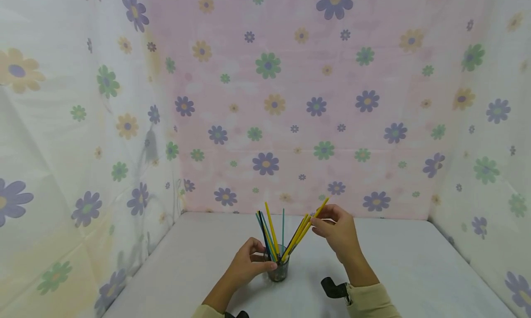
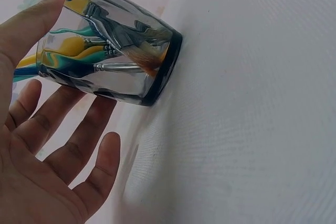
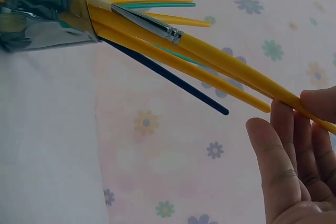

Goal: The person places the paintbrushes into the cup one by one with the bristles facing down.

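A clear drinking glass [image 1: 278, 275] with a dark base stands on the white table, holding several paintbrushes with yellow, teal and dark blue handles. My left hand [image 1: 249, 266] grips the glass near its rim, thumb on one side and fingertips on the other. In the left wrist view, brown bristles [image 2: 144, 57] and metal ferrules show through its wall. My right hand [image 1: 340, 232] pinches a yellow paintbrush [image 3: 226, 61] by the handle. Its silver ferrule is outside the glass, and its pale bristle tip is at the rim. Other yellow handles lean close beneath it.
The white-covered table [image 1: 398, 258] runs back to a pink flowered cloth [image 1: 290, 138]. Pale flowered cloths hang at left and right. A black wrist device [image 1: 333, 288] sits by my right sleeve.
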Demonstrator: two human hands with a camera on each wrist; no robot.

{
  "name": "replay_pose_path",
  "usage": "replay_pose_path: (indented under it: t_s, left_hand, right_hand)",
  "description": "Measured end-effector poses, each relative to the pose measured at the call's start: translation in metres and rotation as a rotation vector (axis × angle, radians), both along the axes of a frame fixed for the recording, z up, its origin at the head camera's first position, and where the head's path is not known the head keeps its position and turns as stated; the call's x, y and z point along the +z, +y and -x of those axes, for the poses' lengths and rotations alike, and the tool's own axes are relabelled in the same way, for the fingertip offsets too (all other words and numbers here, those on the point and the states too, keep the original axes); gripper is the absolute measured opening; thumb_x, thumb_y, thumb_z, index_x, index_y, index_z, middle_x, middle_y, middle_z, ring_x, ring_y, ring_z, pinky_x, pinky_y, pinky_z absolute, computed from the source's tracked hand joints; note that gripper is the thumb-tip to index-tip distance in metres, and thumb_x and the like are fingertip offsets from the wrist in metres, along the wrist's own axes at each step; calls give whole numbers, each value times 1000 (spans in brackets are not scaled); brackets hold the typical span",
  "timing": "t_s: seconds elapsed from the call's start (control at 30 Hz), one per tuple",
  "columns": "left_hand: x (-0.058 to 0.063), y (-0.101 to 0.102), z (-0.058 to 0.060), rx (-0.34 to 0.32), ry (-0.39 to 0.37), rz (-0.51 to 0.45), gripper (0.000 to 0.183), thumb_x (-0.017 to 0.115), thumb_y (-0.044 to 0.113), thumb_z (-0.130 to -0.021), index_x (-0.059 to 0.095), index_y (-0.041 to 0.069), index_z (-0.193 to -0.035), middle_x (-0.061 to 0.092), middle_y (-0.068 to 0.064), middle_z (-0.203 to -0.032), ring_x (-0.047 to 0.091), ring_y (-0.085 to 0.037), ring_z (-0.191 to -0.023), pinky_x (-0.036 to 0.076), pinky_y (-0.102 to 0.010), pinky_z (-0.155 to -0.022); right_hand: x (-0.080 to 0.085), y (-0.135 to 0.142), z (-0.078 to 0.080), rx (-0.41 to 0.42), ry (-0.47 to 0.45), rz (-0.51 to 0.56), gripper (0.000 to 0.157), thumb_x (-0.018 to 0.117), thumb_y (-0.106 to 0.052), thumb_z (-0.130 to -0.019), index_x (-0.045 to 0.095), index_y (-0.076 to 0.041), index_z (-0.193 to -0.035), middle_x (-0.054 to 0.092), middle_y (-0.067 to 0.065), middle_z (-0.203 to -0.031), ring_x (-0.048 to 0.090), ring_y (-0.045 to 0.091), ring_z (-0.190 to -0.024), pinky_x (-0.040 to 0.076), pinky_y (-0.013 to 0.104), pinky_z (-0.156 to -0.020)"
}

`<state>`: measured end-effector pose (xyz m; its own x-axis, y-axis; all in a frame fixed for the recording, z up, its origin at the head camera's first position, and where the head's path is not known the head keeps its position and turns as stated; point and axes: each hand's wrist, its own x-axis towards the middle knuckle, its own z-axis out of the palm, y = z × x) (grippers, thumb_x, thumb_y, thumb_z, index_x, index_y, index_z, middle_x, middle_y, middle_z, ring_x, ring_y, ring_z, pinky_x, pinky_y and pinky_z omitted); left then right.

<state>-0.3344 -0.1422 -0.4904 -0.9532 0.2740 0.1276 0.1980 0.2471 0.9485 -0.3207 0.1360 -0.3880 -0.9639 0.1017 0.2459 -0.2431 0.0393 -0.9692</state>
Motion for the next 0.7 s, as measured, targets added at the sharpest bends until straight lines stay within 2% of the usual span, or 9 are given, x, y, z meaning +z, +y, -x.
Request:
replay_pose_path:
  t_s: [0.2,0.47,0.7]
  left_hand:
    - [-2,-1,2,0,2,-1,63,93,35,-77,51,9,-116,69,-9,-119,71,-24,-108,61,-40,-87]
    - [-4,-2,6,-7,5,3,62,93,38,-76,52,8,-114,68,-8,-118,71,-23,-108,61,-40,-88]
    - [-4,-2,5,4,-9,17,62,92,39,-77,53,8,-113,67,-8,-118,70,-24,-109,61,-41,-90]
  right_hand:
    - [-6,-7,2,-4,-1,-40,31,79,-6,-89,66,-4,-117,66,18,-113,75,27,-100,64,33,-81]
    - [-15,-17,4,-40,-6,-182,28,81,-9,-87,70,-8,-113,70,10,-105,75,20,-93,63,34,-80]
    - [-24,-23,5,2,-22,-249,25,83,-9,-85,72,-11,-108,71,6,-100,73,19,-88,63,35,-76]
